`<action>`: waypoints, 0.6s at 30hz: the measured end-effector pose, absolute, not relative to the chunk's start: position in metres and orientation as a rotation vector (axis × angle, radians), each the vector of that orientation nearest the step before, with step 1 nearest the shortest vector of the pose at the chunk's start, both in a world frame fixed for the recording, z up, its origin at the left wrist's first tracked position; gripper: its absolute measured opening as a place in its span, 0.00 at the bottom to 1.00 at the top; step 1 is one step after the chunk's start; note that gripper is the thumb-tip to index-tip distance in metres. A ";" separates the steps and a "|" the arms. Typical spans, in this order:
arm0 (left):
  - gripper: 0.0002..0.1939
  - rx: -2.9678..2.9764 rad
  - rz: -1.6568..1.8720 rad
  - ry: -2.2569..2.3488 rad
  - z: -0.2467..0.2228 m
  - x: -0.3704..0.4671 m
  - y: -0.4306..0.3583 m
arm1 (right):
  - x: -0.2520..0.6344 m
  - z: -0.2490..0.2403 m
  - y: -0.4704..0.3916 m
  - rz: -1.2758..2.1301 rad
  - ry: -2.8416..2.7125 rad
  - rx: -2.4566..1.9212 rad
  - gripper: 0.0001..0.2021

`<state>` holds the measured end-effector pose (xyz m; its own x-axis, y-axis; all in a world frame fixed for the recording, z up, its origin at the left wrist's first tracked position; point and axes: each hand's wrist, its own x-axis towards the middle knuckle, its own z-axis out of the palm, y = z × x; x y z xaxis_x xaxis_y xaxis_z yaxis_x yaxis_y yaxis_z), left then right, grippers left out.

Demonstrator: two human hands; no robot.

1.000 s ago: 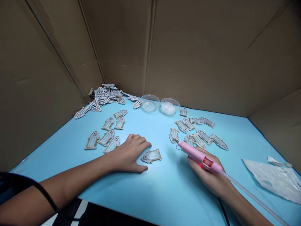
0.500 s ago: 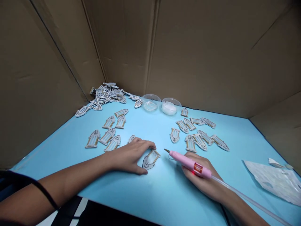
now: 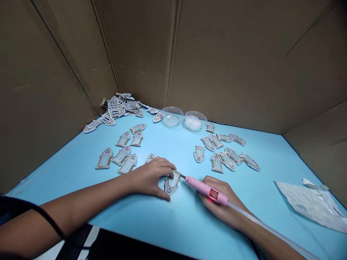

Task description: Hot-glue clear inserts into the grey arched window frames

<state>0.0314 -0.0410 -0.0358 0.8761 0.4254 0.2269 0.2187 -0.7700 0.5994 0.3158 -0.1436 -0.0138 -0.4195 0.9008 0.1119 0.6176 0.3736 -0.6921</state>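
My left hand (image 3: 155,178) grips a small arched window piece (image 3: 171,188) between thumb and fingers, flat on the light blue table. A pink pen-like tool (image 3: 203,187) is held in my right hand (image 3: 221,198), its lit part showing red. The tool's metal tip is at the upper right corner of the window piece; whether it touches cannot be made out. Just behind my left hand lies another window piece (image 3: 150,157), partly hidden.
Loose window pieces lie at left (image 3: 127,164) and right (image 3: 217,162) on the blue table (image 3: 173,144). A heap (image 3: 116,108) fills the back left corner, near two clear cups (image 3: 172,117). A crumpled white sheet (image 3: 311,204) lies right. Cardboard walls (image 3: 230,65) surround the table.
My right hand has moved left, bringing the tool's tip to the window piece. The fingers of my left hand have shifted slightly over the piece. The whole view has shifted a little.
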 end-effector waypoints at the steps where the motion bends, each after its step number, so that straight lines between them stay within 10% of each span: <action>1: 0.26 2.468 0.495 0.451 -0.036 0.032 -0.042 | 0.315 -0.015 -0.144 0.781 -2.163 -1.291 0.11; 18: 0.24 2.486 0.641 0.354 -0.031 0.040 -0.053 | 0.315 -0.022 -0.151 0.530 -2.327 -1.318 0.08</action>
<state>0.0396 -0.0528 -0.0309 0.8520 0.3721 0.3682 0.1135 -0.8179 0.5640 0.3153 -0.1510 -0.0220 -0.4676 0.8686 0.1639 0.7119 0.4800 -0.5127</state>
